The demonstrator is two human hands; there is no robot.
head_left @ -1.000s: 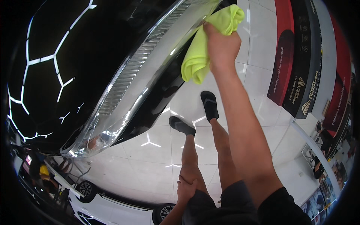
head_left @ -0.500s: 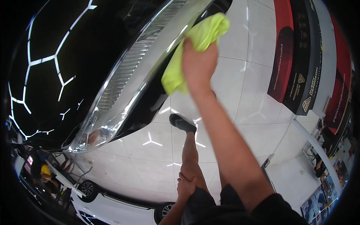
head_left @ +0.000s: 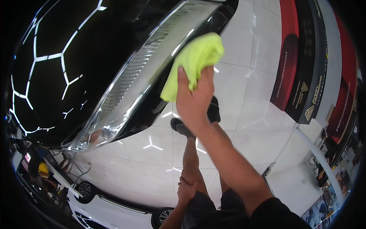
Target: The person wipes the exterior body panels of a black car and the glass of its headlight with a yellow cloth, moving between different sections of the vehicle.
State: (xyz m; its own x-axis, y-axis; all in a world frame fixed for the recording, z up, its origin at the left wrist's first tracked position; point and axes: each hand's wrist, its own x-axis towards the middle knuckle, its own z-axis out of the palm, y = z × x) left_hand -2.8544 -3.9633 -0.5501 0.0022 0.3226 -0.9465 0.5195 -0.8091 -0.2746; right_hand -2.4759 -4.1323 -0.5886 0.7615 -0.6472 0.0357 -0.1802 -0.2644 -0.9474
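My right hand (head_left: 196, 97) is closed on a folded yellow-green microfiber cloth (head_left: 196, 53), thumb on one side and fingers mostly hidden behind it. The cloth lies over the glossy black body edge beside the long headlight (head_left: 133, 78) of a black car; whether it presses on the surface, I cannot tell. Ribbed chrome-like detail shows inside the clear headlight lens. To its left spreads the shiny black hood (head_left: 49, 87), mirroring branching ceiling lights. My left hand (head_left: 187, 189) rests on my left leg near the knee, its fingers wrapped round it.
Pale floor tiles (head_left: 244, 103) lie below, with my dark shoes (head_left: 181, 128) on them. Red and black printed display panels (head_left: 305, 76) stand at the right. A white car (head_left: 118, 212) is parked at the lower left. A white panel (head_left: 293, 183) stands lower right.
My right hand and the cloth have come down toward me and slightly left along the car's edge. The left hand stays on the leg.
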